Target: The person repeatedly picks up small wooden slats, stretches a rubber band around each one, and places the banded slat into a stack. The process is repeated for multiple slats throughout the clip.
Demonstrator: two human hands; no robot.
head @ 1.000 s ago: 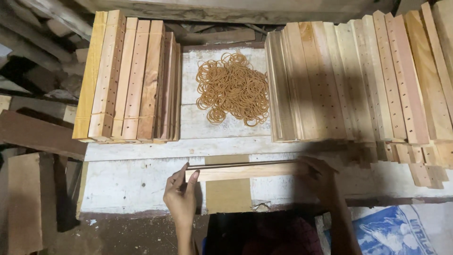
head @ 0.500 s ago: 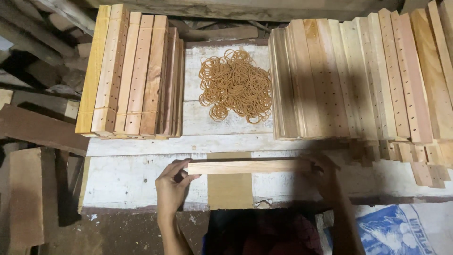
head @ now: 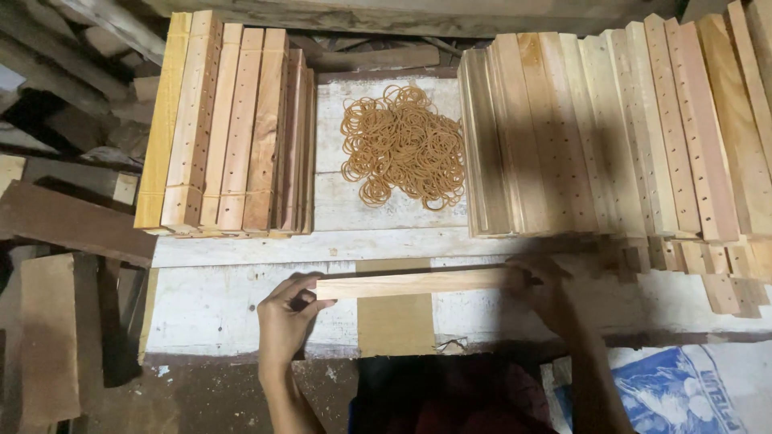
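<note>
- The left hand point(head: 283, 321) pinches the left end of a long, pale, flat wooden slat point(head: 414, 283), its fingers point(head: 299, 291) closed narrowly around that end; the right hand point(head: 547, 291) closes on the right end, partly in shadow.
- The slat lies level across the front of the white-painted wooden bench point(head: 217, 301), just above a tan cardboard-coloured patch point(head: 394, 321), apart from both stacks.
- Risk, as I judge it: the grip is only at the two tips, so the slat could twist or slip from one hand and drop off the near edge of the bench.
- The right forearm sits close under the overhanging ends of the large stack of pale drilled wooden slats point(head: 611, 128); a nudge could dislodge the shorter pieces at its front.
- The loose heap of tan rubber bands point(head: 402, 145) lies bare on the bench between the stacks; a sweeping slat could scatter it.
- The bundled stack of drilled slats on the left point(head: 229, 128) looks tied with bands and steadier.
- No real container shows; a blue and white plastic sack point(head: 683, 394) lies on the floor at the right, contents hidden.
</note>
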